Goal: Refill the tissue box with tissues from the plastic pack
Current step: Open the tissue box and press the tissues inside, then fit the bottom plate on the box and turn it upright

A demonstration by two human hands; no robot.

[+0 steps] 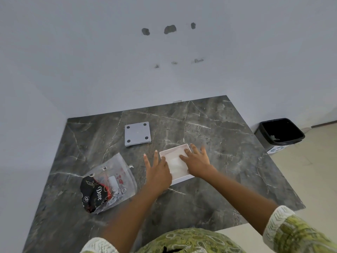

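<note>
Both hands (pixel 179 166) flat on tissues (pixel 175 164) inside tissue box (pixel 176 147)

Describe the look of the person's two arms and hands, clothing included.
Both hands, the left hand and right hand, are bare, with no gloves; no rings or watch can be seen. The forearms are uncovered. Each sleeve ends near the elbow: the right sleeve is green patterned fabric with a white, zigzag-textured cuff; the left sleeve shows a similar white cuff at the frame's bottom edge.

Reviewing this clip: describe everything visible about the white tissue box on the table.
The tissue box is a shallow white rectangular tray, open side up, apparently plastic, lying flat and slightly skewed on the marble table. White tissues sit inside. The left hand touches its left edge; the right hand presses into it.
</note>
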